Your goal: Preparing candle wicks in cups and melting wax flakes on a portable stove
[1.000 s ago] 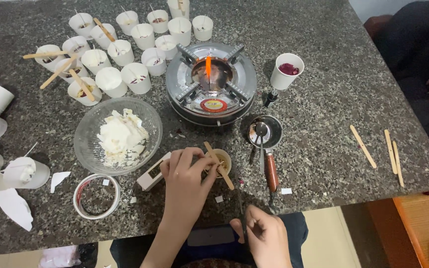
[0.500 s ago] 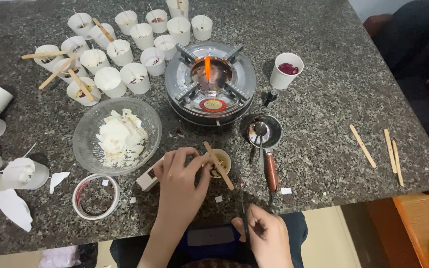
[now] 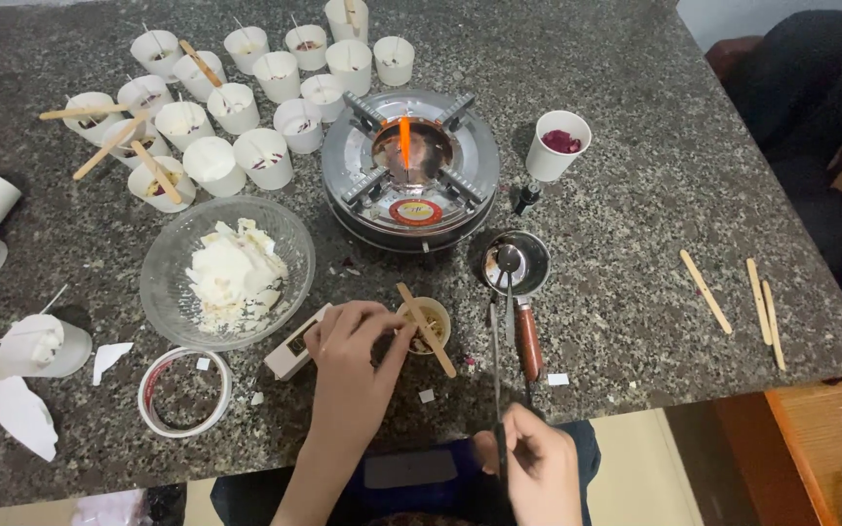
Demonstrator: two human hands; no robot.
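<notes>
**Two hands at a small cup beside a lit burner**

A speckled stone bench (image 3: 635,117) fills the view from above. At its centre stands a round metal burner (image 3: 411,170) with an orange flame upright in the middle. To its left sits a clear glass bowl (image 3: 228,271) holding white waxy chunks, and behind that a cluster of white paper cups (image 3: 236,97), several with wooden sticks laid across them. A small metal ladle (image 3: 516,265) with a wooden handle lies just right of the burner's front.

Near the bench's front edge, the left hand (image 3: 353,360) pinches the rim of a small cup (image 3: 427,323) between thumb and fingertips; a wooden stick (image 3: 426,329) lies slanted across the cup's mouth. The right hand (image 3: 533,468), lower and off the bench edge, is closed around a thin dark rod (image 3: 496,370) that points up toward the cup.

The risk, as I judge it: the flame burns close to the hands, and a nudge could tip the cup or knock off the stick.
</notes>
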